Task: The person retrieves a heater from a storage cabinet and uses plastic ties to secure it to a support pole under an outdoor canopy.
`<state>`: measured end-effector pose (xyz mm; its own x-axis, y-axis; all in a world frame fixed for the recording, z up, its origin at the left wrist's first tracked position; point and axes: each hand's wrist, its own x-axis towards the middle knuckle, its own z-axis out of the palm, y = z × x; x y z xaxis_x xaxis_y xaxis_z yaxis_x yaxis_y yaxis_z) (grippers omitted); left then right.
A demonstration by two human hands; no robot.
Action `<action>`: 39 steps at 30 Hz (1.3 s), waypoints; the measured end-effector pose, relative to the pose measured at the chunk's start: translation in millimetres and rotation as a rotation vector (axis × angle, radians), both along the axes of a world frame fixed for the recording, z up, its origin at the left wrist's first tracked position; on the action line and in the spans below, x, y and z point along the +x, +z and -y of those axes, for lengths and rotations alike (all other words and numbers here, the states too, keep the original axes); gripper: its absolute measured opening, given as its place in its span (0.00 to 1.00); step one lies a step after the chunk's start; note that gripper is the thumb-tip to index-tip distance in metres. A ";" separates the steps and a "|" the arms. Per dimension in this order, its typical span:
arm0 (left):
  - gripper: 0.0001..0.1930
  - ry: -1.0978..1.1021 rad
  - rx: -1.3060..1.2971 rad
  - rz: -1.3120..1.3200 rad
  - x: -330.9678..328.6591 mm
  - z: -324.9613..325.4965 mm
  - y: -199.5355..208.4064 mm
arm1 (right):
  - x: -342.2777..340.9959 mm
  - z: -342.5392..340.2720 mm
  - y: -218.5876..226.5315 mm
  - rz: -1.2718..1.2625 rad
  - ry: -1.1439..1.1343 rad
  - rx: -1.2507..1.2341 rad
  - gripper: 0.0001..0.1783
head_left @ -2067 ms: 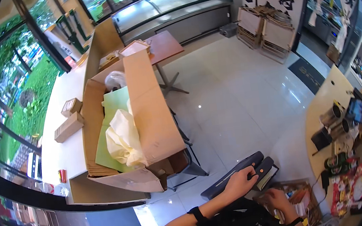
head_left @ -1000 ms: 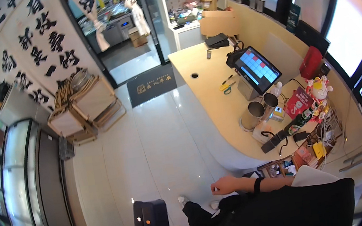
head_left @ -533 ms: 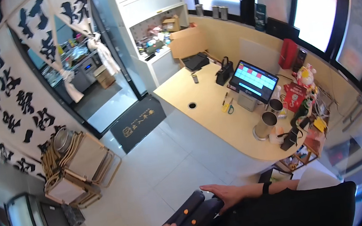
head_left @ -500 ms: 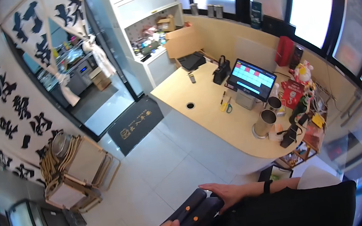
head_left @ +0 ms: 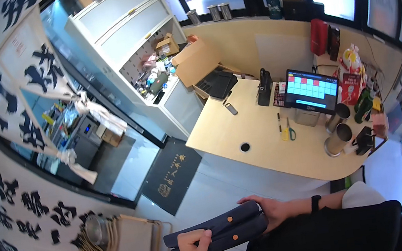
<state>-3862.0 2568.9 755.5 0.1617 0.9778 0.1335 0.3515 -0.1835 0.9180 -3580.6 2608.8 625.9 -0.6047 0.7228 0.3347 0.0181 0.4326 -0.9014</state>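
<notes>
Both my hands hold a dark navy padded bundle (head_left: 214, 228), made of two long flat pieces lying side by side, each with a round orange button. My left hand (head_left: 195, 248) is closed over its left end, thumb on top. At the right end my right hand (head_left: 269, 213) grips it, its fingers partly hidden behind the bundle. A black band (head_left: 316, 204) circles my right wrist. The bundle is held in front of my body, above the floor and short of the desk's near edge. What kind of thing it is, I cannot tell.
A curved wooden desk (head_left: 211, 129) carries a monitor (head_left: 311, 91), scissors (head_left: 289, 131), metal cups (head_left: 338, 140) and a cardboard box (head_left: 197, 61). Folding chairs (head_left: 133, 238) stand lower left. A dark mat (head_left: 172, 175) lies at a curtained doorway (head_left: 73, 117).
The view has swung left and up, so the desk and doorway sit differently. The bundle has turned closer to level and lies higher in view, with both hands still on it.
</notes>
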 end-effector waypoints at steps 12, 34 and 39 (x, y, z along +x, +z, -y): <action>0.20 0.046 -0.245 0.012 -135.7 -307.9 -25.3 | -149.9 -208.8 -7.7 0.073 -0.219 -0.310 0.66; 0.25 -1.327 -0.282 -0.293 -22.7 -647.5 -217.3 | -276.0 -328.7 -102.0 -0.790 -1.266 -0.846 0.42; 0.28 -1.427 -0.319 -0.288 32.8 -650.8 -252.0 | -257.2 -330.0 -138.3 -0.735 -1.521 -0.739 0.43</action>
<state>-3829.2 3219.7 503.5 0.9667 -0.0430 -0.2522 0.2245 -0.3301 0.9169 -3837.8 2938.8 487.6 0.7361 0.5434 -0.4036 -0.4698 -0.0192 -0.8826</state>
